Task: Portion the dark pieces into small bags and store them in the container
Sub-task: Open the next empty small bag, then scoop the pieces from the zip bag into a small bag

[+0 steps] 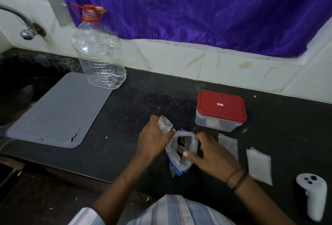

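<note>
On the dark counter, hands pinch bags: left a small bag, right the big bag (dark pieces inside).

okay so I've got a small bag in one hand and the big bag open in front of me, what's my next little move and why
Probably lift one dark piece out of the big bag with your right hand, whose fingers are at its open mouth. Your left hand already holds a small bag, and the container is still lidded.

A home kitchen: a dark stone tabletop meets pale tiled wall, with a tap over a sink at 10 o'clock (a grey draining mat beside it) and a purple curtain at 12.
</note>
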Motion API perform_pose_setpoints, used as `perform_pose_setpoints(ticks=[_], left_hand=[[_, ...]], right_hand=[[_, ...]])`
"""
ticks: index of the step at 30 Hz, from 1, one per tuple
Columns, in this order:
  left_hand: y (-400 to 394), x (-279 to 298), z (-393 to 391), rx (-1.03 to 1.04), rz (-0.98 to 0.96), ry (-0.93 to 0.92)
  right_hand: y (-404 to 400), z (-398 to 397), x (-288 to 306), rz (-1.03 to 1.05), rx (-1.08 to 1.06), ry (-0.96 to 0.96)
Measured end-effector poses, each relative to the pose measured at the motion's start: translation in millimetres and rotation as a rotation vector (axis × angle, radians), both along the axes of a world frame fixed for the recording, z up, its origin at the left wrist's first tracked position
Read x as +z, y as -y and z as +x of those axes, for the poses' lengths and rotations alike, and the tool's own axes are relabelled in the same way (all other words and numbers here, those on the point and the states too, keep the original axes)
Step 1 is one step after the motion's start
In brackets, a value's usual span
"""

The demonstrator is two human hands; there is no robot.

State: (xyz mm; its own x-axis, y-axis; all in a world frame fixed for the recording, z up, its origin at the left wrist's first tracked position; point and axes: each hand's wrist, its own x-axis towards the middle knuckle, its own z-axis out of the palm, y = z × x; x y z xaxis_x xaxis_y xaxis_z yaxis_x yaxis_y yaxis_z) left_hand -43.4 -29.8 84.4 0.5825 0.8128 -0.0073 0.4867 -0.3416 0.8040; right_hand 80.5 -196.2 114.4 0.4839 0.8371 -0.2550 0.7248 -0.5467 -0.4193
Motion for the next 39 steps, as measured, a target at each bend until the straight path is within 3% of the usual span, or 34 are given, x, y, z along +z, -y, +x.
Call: perform_pose_setpoints(ticks=[4,9,16,25,33,39], left_hand=[[8,-14,-1,-0.025,-0.130,-0.136],[13,-31,4,0.035,-0.345,-0.122],[11,-39,11,0.143,-0.583,0.141],[9,-35,15,0.108,-0.898,0.390],[7,-36,10,0.026,-0.955,0.411],[10,-33,13,0.034,-0.816,0.400]], right_hand=[[10,-17,-31,0.018,-0.006,0.022],[3,-20,-44,0.143,-0.034,0.104],[-5,-21,-48,0.154,-0.131,0.288],[-15,-19,-47,0.108,-0.193,0.231],[-13,-8,-53,0.159,-0.235,0.023],[-11,-8,-64,0.305,-0.345,-0.124]])
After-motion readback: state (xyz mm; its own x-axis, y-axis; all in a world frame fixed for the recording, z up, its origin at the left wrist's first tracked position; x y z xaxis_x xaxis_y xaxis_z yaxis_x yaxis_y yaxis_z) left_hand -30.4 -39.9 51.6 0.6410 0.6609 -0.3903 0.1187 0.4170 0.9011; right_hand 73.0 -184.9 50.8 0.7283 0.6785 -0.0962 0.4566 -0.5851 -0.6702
